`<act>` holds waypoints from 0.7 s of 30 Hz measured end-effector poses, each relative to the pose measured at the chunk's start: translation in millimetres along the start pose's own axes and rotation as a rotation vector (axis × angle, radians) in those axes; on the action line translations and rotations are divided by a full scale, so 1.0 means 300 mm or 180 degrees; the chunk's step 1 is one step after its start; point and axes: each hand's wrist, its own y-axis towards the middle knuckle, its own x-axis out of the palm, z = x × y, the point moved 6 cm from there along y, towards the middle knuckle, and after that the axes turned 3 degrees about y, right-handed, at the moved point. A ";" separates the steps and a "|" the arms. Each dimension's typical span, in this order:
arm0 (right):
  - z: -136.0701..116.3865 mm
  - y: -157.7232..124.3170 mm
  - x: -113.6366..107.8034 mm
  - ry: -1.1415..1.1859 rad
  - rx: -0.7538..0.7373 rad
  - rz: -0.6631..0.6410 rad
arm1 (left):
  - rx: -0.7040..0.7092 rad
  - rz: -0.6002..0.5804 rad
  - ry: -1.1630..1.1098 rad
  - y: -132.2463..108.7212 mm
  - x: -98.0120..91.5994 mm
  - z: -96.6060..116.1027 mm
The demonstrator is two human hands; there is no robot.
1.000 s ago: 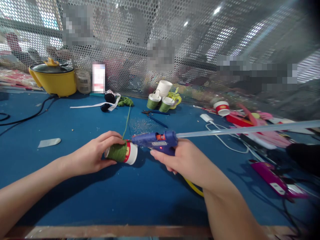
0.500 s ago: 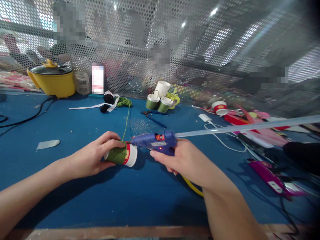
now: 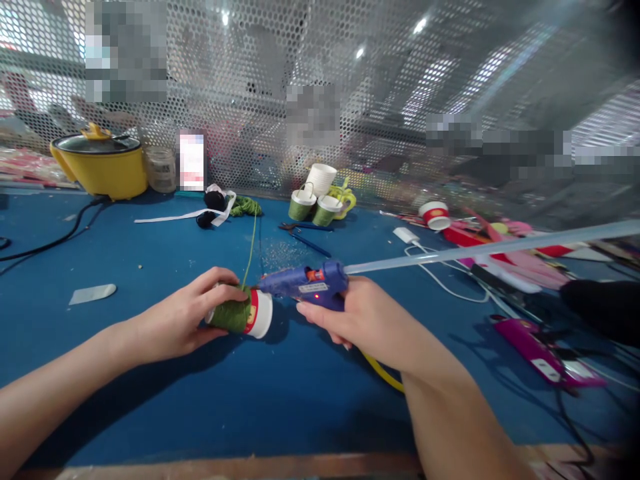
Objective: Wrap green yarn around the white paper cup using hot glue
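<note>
My left hand grips a paper cup lying on its side, most of it wound with green yarn, its white and red end showing. A strand of green yarn runs from the cup back to a yarn heap. My right hand holds a blue hot glue gun with a long clear glue stick sticking out behind it. The gun's nozzle touches the cup at the edge of the yarn.
Blue table with a wooden front edge. Behind: finished yarn-wrapped cups, a yellow pot, a jar, scissors. At right: a charger with white cable, a magenta tool, pink clutter. A mesh screen closes the back.
Both hands, the cup and the glue gun have kept their pose; the view has drifted slightly, and the nozzle stays at the cup.
</note>
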 end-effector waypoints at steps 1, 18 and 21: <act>0.001 0.004 0.002 0.0012 -0.0019 0.0006 | -0.0009 0.0013 -0.0013 0.000 0.001 -0.001; -0.002 0.007 0.004 -0.0048 -0.0050 0.0066 | -0.0035 -0.0005 -0.0107 0.001 0.001 -0.004; 0.001 0.001 0.003 -0.0075 -0.0043 0.0087 | -0.0025 -0.0010 -0.0120 0.001 -0.001 -0.008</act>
